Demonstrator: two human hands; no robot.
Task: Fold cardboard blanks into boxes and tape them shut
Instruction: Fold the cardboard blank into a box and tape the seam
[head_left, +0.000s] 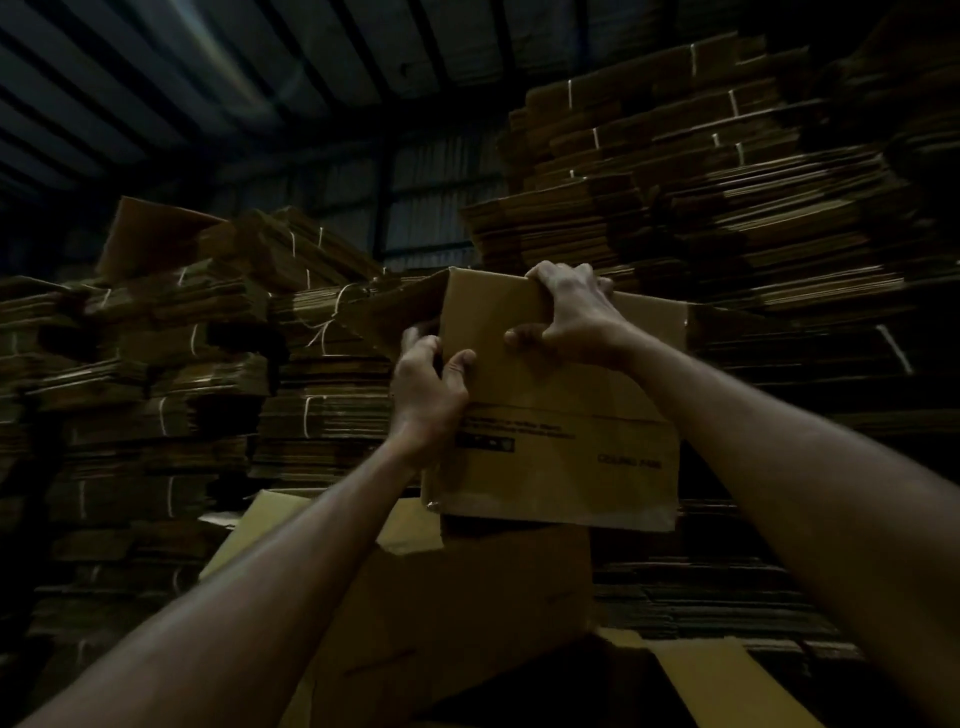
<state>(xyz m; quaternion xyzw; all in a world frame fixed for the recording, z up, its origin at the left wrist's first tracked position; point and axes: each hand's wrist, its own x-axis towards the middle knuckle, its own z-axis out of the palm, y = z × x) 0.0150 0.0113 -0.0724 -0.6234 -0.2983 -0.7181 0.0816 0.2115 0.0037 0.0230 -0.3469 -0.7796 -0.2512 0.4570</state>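
the cardboard box (566, 431) is up in the air in front of the person, just above another box (467, 613) lying below it; whether the two touch i cannot tell in this dim light. the left grip (428, 387) is clenched on the box's left edge, fingers wrapped behind and thumb on the front panel. the right grip (574, 312) grasps the top edge, fingers hooked over it and thumb pressing the face. to my eye it should handle light and fairly stiff, with a dry matte skin that won't slip, though the wide panels would likely bow and the creases give if squeezed mid-face. edges and corners look like the sound places to hold, much as it is held now. tied bundles of flat blanks (322, 415) are stacked high behind.
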